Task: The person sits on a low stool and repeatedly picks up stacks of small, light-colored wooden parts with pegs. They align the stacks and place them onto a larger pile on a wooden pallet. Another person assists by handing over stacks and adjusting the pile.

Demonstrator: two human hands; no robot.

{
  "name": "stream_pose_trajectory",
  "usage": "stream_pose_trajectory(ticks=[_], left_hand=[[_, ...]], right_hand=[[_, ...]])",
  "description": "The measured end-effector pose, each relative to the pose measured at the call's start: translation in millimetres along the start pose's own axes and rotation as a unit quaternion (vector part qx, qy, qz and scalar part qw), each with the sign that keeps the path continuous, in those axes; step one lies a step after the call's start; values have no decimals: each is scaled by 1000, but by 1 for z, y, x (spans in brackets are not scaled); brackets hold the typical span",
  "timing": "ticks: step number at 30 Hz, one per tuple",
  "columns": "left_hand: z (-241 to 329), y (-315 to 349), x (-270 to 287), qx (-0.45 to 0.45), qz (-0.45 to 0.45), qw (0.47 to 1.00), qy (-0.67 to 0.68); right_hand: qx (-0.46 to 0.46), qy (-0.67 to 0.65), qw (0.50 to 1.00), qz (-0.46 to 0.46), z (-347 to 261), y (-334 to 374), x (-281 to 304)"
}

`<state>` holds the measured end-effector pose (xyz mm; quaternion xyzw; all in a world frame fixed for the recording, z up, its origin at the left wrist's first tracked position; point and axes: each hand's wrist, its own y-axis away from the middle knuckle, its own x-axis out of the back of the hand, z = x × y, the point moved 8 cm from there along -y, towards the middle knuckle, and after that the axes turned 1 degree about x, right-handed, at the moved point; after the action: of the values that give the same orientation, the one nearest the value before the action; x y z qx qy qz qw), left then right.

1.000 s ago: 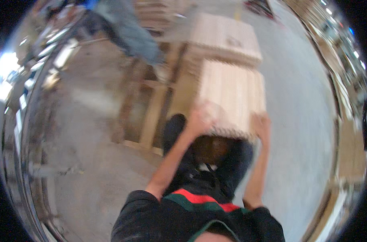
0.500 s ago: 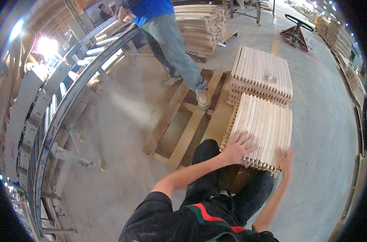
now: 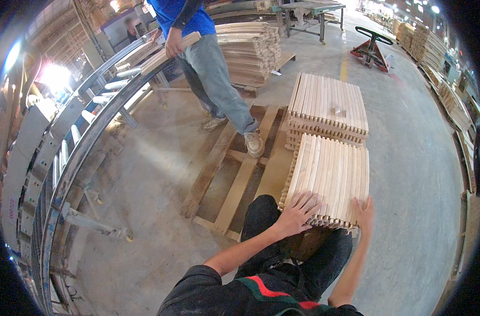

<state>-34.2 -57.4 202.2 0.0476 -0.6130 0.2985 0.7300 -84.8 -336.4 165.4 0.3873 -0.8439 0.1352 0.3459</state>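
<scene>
Just before my knees, a stack of pale wooden slats (image 3: 329,176) lies in even rows, its near ends scalloped. My left hand (image 3: 299,215) rests on top at the near left corner, fingers spread and holding nothing. At the near right corner my right hand (image 3: 364,213) presses against the side edge, its fingers stretched up along the outermost slat and apart. Right behind stands a second stack of slats (image 3: 329,102), with a small pale object (image 3: 338,110) on top.
A wooden pallet (image 3: 240,192) lies to the left, with a co-worker's shoe (image 3: 254,144) on it. The co-worker holds wooden boards beside a curved roller conveyor (image 3: 74,142). Farther back are a board pile (image 3: 250,55), a metal table (image 3: 308,7) and a red pallet jack (image 3: 371,51).
The view has shifted, so the stacks sit lower and farther left. My hands stay at the same corners of the near stack. The co-worker's hand now shows with wooden boards in it.
</scene>
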Motion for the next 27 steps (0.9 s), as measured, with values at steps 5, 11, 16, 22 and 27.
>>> stream_pose_trajectory(ticks=[5, 11, 16, 22, 27], left_hand=[[-2, 3, -7, 7, 29, 999, 16], [-2, 5, -6, 18, 31, 999, 24], [-4, 4, -8, 27, 18, 999, 7], [-2, 1, -9, 28, 5, 999, 25], [-5, 4, -7, 34, 6, 999, 19]], right_hand=[[-14, -20, 1000, 11, 7, 2, -2], [1, -44, 999, 2, 6, 2, -5], [6, -52, 998, 23, 7, 1, -5], [13, 3, 999, 29, 20, -4, -4], [16, -18, 1000, 6, -6, 3, 0]])
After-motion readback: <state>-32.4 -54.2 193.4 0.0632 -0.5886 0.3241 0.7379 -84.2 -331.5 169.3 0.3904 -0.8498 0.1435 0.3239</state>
